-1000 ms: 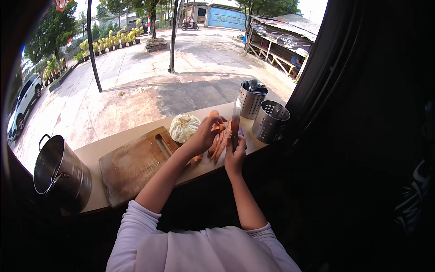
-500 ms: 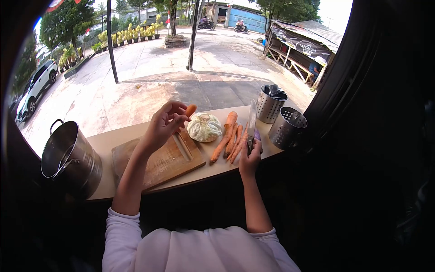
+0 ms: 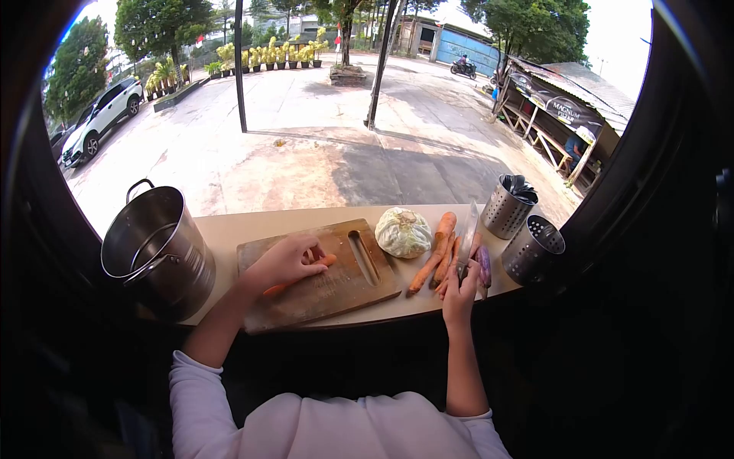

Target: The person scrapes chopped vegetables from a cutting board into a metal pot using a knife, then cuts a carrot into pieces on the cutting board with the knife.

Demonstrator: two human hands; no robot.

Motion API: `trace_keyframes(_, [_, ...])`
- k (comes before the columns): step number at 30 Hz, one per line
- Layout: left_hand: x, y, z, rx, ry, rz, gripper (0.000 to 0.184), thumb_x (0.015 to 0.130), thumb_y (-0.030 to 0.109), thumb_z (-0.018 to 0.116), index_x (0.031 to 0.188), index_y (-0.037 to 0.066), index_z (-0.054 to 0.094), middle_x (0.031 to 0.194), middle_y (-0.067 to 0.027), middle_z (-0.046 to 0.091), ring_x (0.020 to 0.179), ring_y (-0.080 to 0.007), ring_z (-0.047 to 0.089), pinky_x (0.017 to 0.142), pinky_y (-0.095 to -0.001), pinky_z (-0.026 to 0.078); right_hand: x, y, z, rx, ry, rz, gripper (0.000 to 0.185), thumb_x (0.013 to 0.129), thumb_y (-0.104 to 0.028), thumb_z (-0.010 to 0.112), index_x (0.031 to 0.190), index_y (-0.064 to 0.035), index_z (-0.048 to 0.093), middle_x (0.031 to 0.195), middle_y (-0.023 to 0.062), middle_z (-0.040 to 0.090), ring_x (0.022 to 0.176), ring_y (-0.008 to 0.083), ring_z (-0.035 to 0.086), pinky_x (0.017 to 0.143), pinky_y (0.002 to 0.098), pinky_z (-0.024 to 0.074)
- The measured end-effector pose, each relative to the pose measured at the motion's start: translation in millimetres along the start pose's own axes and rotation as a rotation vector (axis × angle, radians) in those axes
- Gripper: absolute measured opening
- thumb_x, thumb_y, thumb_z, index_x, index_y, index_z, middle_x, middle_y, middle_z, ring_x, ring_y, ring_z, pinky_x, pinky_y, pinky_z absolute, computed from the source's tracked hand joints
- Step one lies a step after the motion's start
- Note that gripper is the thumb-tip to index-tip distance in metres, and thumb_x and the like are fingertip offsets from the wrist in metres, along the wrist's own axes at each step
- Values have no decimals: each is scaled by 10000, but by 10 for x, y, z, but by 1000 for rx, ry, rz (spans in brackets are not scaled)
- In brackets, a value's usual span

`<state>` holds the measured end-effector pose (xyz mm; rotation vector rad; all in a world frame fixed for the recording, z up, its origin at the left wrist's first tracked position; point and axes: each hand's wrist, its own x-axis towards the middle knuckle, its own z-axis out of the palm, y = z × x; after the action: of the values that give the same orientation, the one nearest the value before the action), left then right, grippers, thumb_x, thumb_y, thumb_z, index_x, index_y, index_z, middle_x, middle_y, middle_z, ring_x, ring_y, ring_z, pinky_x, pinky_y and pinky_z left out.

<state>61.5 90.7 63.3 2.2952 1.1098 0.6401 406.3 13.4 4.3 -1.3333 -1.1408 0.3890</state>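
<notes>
My left hand [image 3: 284, 264] is low over the wooden cutting board [image 3: 344, 294], its fingers closed around a carrot [image 3: 329, 260]. One orange end shows past the fingertips and another orange part shows beneath the wrist; the middle is covered by the hand. A knife [image 3: 469, 237] is gripped by the handle in my right hand [image 3: 459, 297], blade pointing up and away from me. That hand is above several carrots [image 3: 430, 266] lying beside the board, and a long purple vegetable [image 3: 483, 264] lies just to its right. A pale green cabbage [image 3: 404, 232] sits between board and carrots.
A deep metal pot [image 3: 191, 260] with loop handles stands left of the board. Two perforated steel holders, a rear one [image 3: 505, 214] with dark utensils and a front one [image 3: 527, 256], stand at the right end of the counter [image 3: 237, 223]. Outside are a paved yard and a parked car.
My left hand has lowered the carrot from the air onto the board. The knife stays upright in my right hand. The view has turned left, so the counter appears further right.
</notes>
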Motion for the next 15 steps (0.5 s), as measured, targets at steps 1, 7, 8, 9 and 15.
trace_keyframes(1, [-7, -55, 29, -29, 15, 12, 323, 860, 280, 772, 978, -4, 674, 872, -145, 689, 836, -250, 664, 762, -363, 526, -64, -151, 60, 86, -85, 127, 222, 1006, -78, 531, 1203, 17, 493, 965, 161, 638, 848, 214, 623, 776, 369, 506])
trace_keyframes(7, [39, 59, 6, 17, -11, -142, 413, 895, 416, 718, 890, 5, 673, 835, -149, 676, 813, -276, 661, 733, -388, 513, -427, -916, 556, -224, -493, -230, 485, 974, -26, 514, 1434, -121, 397, 1185, 237, 633, 979, 458, 641, 803, 491, 515])
trace_keyframes(8, [60, 62, -17, 60, -40, -186, 433, 897, 439, 709, 873, 8, 672, 833, -148, 676, 811, -281, 661, 729, -390, 510, -449, -872, 664, -259, -500, -333, 569, 969, -28, 508, 1496, -182, 362, 1196, 202, 631, 964, 454, 638, 806, 507, 523])
trace_keyframes(9, [72, 39, -23, 63, -41, -180, 436, 894, 446, 706, 861, 13, 668, 832, -145, 677, 809, -285, 661, 725, -392, 508, -480, -918, 709, -338, -567, -283, 576, 972, -39, 506, 1506, -196, 357, 1174, 201, 633, 956, 447, 641, 804, 505, 525])
trace_keyframes(15, [8, -49, 61, -41, 7, -176, 372, 861, 395, 732, 832, 34, 648, 831, -125, 678, 788, -296, 659, 716, -394, 506, -572, -1115, 769, -612, -734, -132, 577, 992, -101, 501, 1529, -271, 377, 1040, 195, 631, 885, 420, 654, 769, 502, 537])
